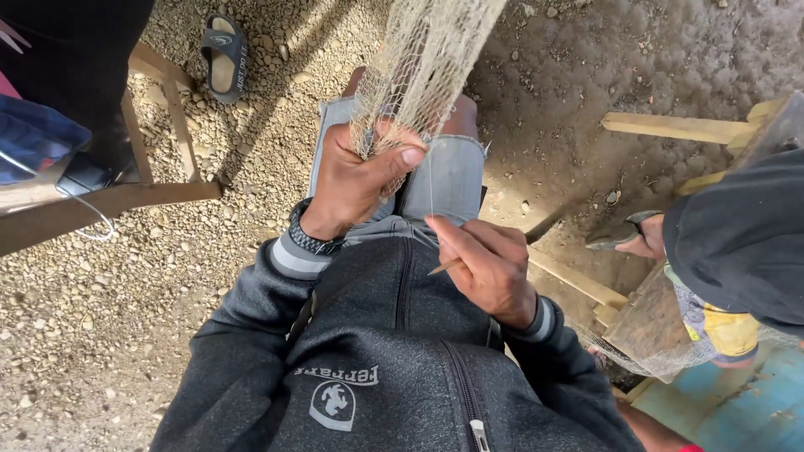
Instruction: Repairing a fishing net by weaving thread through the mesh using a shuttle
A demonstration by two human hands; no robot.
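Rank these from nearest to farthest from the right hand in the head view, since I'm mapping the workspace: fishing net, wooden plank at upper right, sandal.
From the right hand:
1. Fishing net, just up-left, held by the left hand.
2. Wooden plank, upper right.
3. Sandal, far upper left on the gravel.

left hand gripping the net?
Yes, the left hand is closed around a bunched part of the mesh net, thumb pressed across it.

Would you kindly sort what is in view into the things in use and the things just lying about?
In use:
- fishing net, gripped by the left hand
- thin netting needle, pinched in the right hand
- thread running up to the net

Lying about:
- sandal on the gravel
- wooden plank
- wooden frame
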